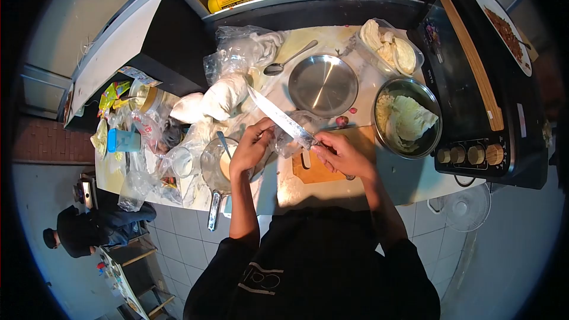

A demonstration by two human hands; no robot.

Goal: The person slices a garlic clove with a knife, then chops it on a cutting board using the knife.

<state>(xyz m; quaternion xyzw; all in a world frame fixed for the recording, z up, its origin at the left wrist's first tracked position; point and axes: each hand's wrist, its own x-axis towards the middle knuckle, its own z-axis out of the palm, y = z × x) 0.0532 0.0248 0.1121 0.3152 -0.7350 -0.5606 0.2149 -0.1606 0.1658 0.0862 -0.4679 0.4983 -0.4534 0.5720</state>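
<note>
My right hand (341,154) is closed round the handle of a large knife (278,115), whose blade points away and to the left. My left hand (253,145) is closed on a clear plastic bag (290,142), which spreads below the blade. Under my right hand lies a wooden cutting board (323,169) with a handle slot. Small red onions (342,121) sit just beyond the board. Close to my left wrist stands a saucepan (208,163) with pale liquid and a spoon in it.
A steel plate (323,86) and a spoon (290,59) lie farther back. At right are a steel bowl (409,151) with pale green food, a plastic tub (388,47) and a black oven (474,89). Plastic bags (243,53) crowd the left. A person (89,231) is at far left.
</note>
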